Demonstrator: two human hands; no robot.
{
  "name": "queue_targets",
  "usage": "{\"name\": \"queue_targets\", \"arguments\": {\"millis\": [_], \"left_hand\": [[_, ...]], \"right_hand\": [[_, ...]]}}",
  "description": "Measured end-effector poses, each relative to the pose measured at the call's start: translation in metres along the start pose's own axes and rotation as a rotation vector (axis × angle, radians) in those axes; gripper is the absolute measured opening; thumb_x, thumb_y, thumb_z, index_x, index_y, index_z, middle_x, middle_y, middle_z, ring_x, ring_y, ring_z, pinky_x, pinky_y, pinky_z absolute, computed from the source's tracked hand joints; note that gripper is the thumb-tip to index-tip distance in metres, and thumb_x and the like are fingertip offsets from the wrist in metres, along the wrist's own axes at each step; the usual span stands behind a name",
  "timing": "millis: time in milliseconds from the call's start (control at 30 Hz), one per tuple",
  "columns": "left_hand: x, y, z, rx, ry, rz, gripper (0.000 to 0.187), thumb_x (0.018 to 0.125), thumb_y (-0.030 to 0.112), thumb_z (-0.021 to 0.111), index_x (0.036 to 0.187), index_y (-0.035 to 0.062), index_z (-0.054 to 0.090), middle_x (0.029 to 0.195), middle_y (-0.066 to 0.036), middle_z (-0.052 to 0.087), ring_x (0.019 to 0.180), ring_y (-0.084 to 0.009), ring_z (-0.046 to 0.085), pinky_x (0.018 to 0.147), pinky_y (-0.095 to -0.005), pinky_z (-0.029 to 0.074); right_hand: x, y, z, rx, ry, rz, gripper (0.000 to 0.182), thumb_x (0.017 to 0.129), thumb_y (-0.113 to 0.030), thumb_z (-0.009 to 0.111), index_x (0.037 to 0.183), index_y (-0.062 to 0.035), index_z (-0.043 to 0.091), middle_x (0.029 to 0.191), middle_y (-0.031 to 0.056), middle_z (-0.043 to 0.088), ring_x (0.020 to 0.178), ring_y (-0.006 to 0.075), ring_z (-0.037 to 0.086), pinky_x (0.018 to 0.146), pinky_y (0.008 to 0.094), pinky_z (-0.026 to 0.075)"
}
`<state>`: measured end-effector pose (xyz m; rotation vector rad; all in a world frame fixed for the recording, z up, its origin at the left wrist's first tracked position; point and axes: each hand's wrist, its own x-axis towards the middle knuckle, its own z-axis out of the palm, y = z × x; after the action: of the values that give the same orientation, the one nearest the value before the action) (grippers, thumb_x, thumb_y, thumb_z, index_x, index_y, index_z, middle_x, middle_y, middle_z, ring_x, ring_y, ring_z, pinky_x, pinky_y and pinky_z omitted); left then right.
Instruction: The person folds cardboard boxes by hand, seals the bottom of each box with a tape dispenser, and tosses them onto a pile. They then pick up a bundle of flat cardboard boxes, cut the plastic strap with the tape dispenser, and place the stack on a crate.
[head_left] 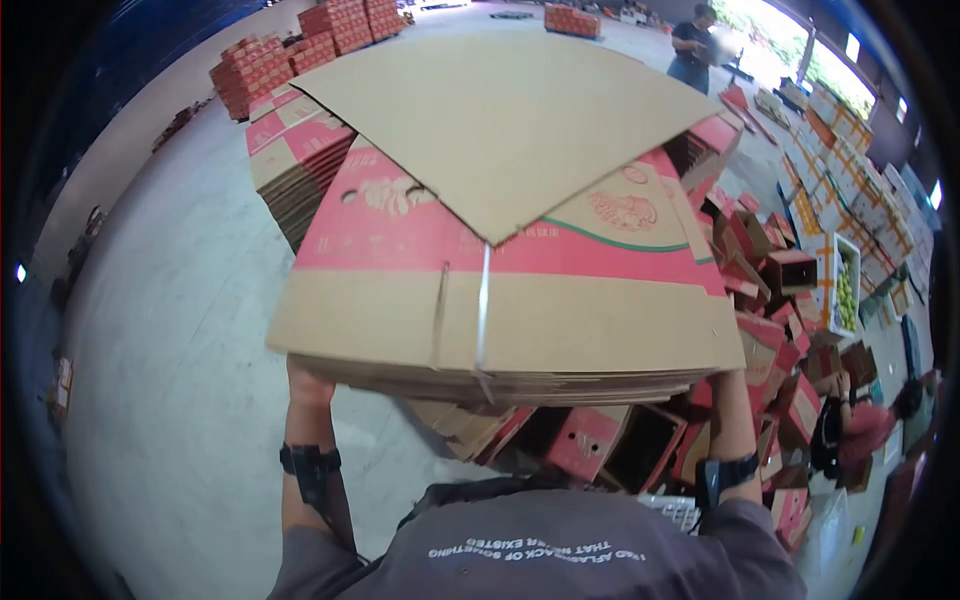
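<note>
A thick strapped bundle of flattened cardboard boxes (590, 310), pink and brown with printed fruit, fills the view in front of me. A pale strap (484, 300) runs over its near edge. One plain brown cardboard sheet (520, 120) lies on top, a corner pointing toward me. My left hand (312, 382) holds the bundle beneath its near left corner. At the near right corner, my right hand (728, 384) supports it the same way. The fingers of both hands are hidden under the cardboard. Each forearm wears a black band.
More stacked flat boxes (300, 150) stand behind the bundle. Folded open boxes (600, 440) lie heaped below and right. A crate of green fruit (846, 285) stands farther right, near a person in red (868, 435). Another person (692, 48) stands at the back. Red carton stacks (250, 75) are far left.
</note>
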<state>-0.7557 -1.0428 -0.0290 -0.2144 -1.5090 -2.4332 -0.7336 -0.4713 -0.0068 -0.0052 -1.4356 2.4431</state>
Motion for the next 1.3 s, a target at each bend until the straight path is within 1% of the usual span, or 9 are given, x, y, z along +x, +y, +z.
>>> {"name": "queue_targets", "arguments": {"millis": [67,133,367,433,500,933,1167,1233,1300], "left_hand": [[0.01,0.006,-0.008,0.018,0.084,-0.055,0.065,0.089,0.047,0.056,0.137,0.0064,0.04,0.137,-0.008,0.048,0.121,-0.0227,0.05,0.1,-0.0381,0.044],[0.028,0.006,-0.015,-0.141,-0.162,-0.166,0.063,0.087,0.045,0.059,0.135,0.0068,0.043,0.134,-0.008,0.05,0.121,-0.0231,0.051,0.099,-0.0385,0.044],[0.051,-0.001,-0.038,-0.271,-0.402,-0.286,0.059,0.087,0.042,0.06,0.133,0.0086,0.044,0.132,-0.004,0.052,0.121,-0.0215,0.05,0.1,-0.0388,0.043],[0.039,0.005,-0.036,-0.276,-0.435,-0.276,0.057,0.089,0.041,0.058,0.134,0.0085,0.044,0.132,-0.004,0.051,0.12,-0.0212,0.05,0.099,-0.039,0.043],[0.018,0.018,-0.028,-0.128,-0.168,-0.39,0.055,0.092,0.04,0.053,0.135,0.0077,0.042,0.133,-0.005,0.05,0.12,-0.0211,0.05,0.097,-0.0394,0.044],[-0.067,0.043,-0.011,-0.17,-0.639,-0.451,0.049,0.093,0.036,0.053,0.13,0.0048,0.047,0.125,-0.009,0.055,0.11,-0.025,0.056,0.089,-0.0398,0.05],[-0.131,-0.007,0.037,-0.063,-0.852,-0.591,0.047,0.093,0.035,0.053,0.129,0.0045,0.048,0.123,-0.01,0.057,0.108,-0.0254,0.058,0.087,-0.04,0.051],[-0.178,-0.034,0.07,0.054,-0.475,-0.851,0.046,0.093,0.035,0.052,0.127,0.0046,0.049,0.119,-0.011,0.058,0.105,-0.0265,0.059,0.084,-0.0399,0.052],[-0.215,-0.044,0.116,0.119,-0.483,-0.968,0.047,0.092,0.036,0.052,0.126,0.0045,0.049,0.118,-0.011,0.058,0.105,-0.0265,0.059,0.084,-0.0396,0.052]], "right_hand": [[-0.012,-0.004,0.01,-0.008,0.024,0.023,0.054,0.096,-0.04,0.045,0.139,-0.008,0.04,0.137,0.0086,0.049,0.127,0.0194,0.045,0.106,0.0358,0.034],[-0.023,0.005,0.021,-0.013,0.07,0.03,0.054,0.096,-0.04,0.045,0.139,-0.008,0.04,0.137,0.0086,0.049,0.127,0.0194,0.045,0.106,0.0359,0.034],[-0.101,0.019,0.044,-0.028,0.263,0.017,0.054,0.096,-0.04,0.045,0.139,-0.008,0.039,0.137,0.0086,0.048,0.127,0.0195,0.044,0.106,0.0363,0.033],[-0.14,0.02,0.044,-0.031,0.325,0.024,0.054,0.096,-0.04,0.045,0.139,-0.008,0.038,0.137,0.0087,0.048,0.127,0.0195,0.044,0.107,0.0364,0.033],[-0.184,0.02,0.043,-0.027,0.387,0.029,0.054,0.096,-0.04,0.045,0.14,-0.008,0.038,0.137,0.0087,0.048,0.127,0.0195,0.044,0.107,0.0365,0.033],[-0.421,0.036,0.007,0.163,0.706,0.083,0.055,0.096,-0.039,0.046,0.14,-0.0079,0.036,0.138,0.0087,0.048,0.128,0.0197,0.043,0.108,0.0372,0.033],[-0.53,0.033,-0.052,0.263,0.836,0.053,0.055,0.096,-0.038,0.046,0.141,-0.0079,0.036,0.138,0.0088,0.047,0.129,0.0197,0.043,0.108,0.0376,0.033],[-0.569,0.025,-0.085,0.276,0.874,0.032,0.056,0.096,-0.038,0.046,0.141,-0.0079,0.035,0.138,0.0088,0.047,0.129,0.0197,0.042,0.108,0.0377,0.032],[-0.613,0.021,-0.107,0.307,0.92,0.035,0.056,0.096,-0.038,0.046,0.141,-0.0079,0.035,0.138,0.0088,0.047,0.129,0.0198,0.042,0.108,0.0378,0.032]]}}
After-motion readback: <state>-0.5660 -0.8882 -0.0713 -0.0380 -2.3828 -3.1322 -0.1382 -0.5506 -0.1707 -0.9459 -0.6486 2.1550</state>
